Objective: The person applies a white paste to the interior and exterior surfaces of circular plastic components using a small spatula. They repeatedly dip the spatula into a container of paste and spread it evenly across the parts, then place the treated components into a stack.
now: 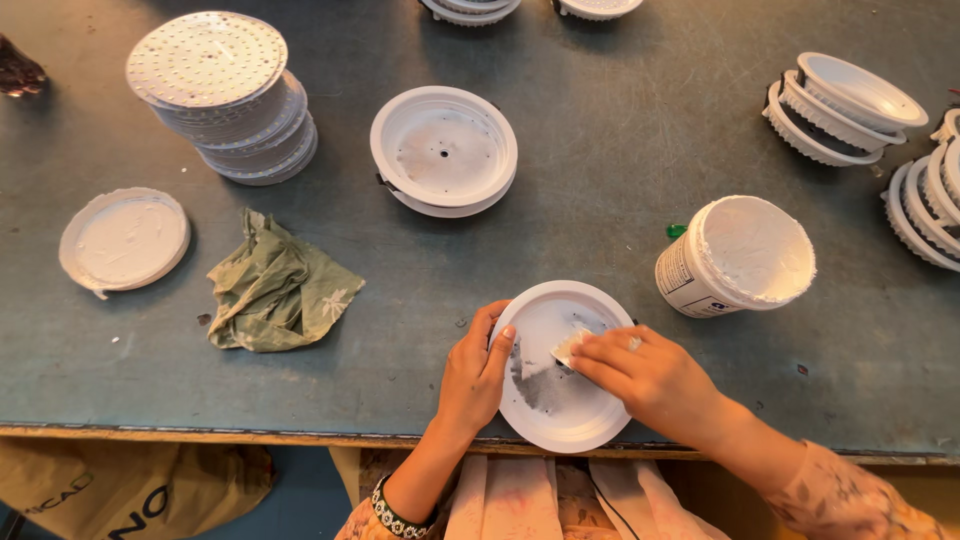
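At the near edge of a grey-green table (620, 180), the left hand (478, 375) clasps the rim of a shallow white round housing (560, 400), steadying it. The right hand (645, 375) pinches a small white scrap (568, 347), spreading paste inside the housing. An open tub of white paste (738, 256) stands just right; a crumpled green cloth (275, 285) and stacked perforated discs (225, 95) lie left, well apart.
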